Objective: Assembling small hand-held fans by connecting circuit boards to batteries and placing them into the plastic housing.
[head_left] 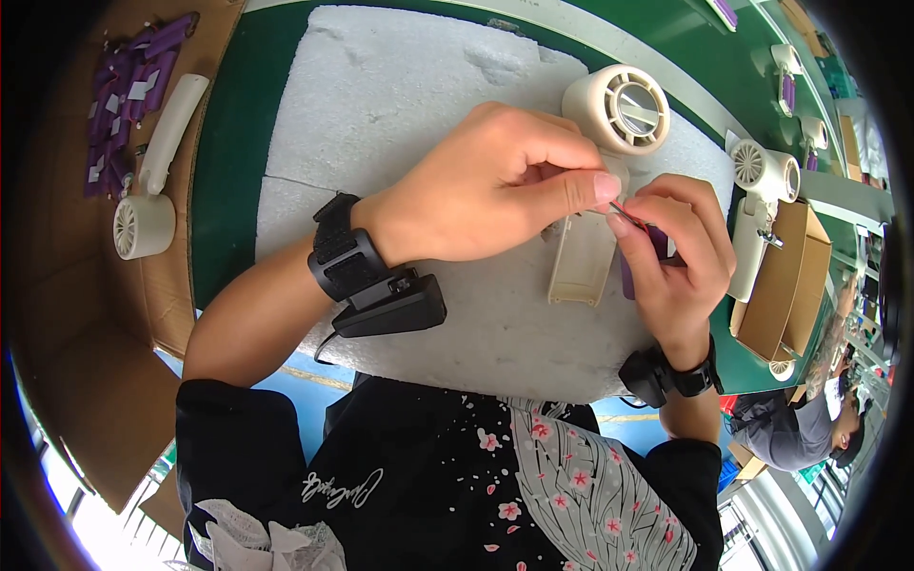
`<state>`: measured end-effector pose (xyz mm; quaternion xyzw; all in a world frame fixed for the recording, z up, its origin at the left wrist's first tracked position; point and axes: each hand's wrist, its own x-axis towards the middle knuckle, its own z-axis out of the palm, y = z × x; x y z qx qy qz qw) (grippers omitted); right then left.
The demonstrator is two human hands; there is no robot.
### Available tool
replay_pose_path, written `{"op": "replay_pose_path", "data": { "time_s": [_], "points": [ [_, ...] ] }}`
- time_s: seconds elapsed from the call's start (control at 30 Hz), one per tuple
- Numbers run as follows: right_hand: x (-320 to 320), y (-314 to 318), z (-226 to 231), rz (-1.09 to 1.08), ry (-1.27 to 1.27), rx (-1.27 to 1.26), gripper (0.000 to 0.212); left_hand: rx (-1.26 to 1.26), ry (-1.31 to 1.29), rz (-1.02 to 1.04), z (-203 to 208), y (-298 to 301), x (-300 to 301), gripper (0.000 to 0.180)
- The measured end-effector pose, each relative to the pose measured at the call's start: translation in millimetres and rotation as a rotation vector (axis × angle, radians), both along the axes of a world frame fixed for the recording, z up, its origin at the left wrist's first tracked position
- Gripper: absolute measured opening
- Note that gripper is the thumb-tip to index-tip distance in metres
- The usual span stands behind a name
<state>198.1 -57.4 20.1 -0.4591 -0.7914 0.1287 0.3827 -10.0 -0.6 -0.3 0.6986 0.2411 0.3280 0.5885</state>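
A cream handheld fan (578,107) lies on the white foam sheet (400,86), its round head at the far side and its hollow handle shell (579,262) toward me. Over that handle, my left hand (505,181) pinches thumb and finger at one end of thin red and black wires (629,215). Just to the right, my right hand (684,249) is closed on the same wires with thumb and forefinger. A purple battery (628,274) shows partly under my right hand, the rest hidden by the fingers. The wires' tips are covered by my fingertips.
At the left, a cardboard box (67,285) holds several purple batteries (124,105) and a cream fan (143,226). Another fan (762,176) lies to the right beside a small open carton (785,281). More fan parts sit along the green table (657,19). A co-worker (800,428) is at far right.
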Motion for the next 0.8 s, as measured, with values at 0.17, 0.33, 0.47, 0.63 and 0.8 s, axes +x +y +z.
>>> {"op": "replay_pose_path", "data": {
  "time_s": [0.17,0.33,0.47,0.63,0.8],
  "points": [
    [-1.3,-5.1,2.2,-0.043,0.075,-0.149,0.014,-0.094,-0.008,-0.01,0.0,-1.2,-1.1,0.011],
    [-0.1,-5.1,-3.5,-0.052,0.213,-0.296,0.015,-0.256,0.007,0.014,13.2,2.7,-3.9,0.015],
    [-0.1,-5.0,-4.3,-0.032,0.243,-0.349,0.014,-0.246,0.082,-0.061,14.3,9.6,-7.3,0.026],
    [-1.8,-3.9,-5.8,-0.063,0.295,-0.423,0.012,-0.386,-0.069,-0.14,6.5,14.7,-9.3,0.034],
    [-1.8,-5.3,-6.1,-0.068,0.342,-0.46,0.011,-0.377,-0.05,-0.116,10.2,13.9,-9.8,0.033]
  ]
}}
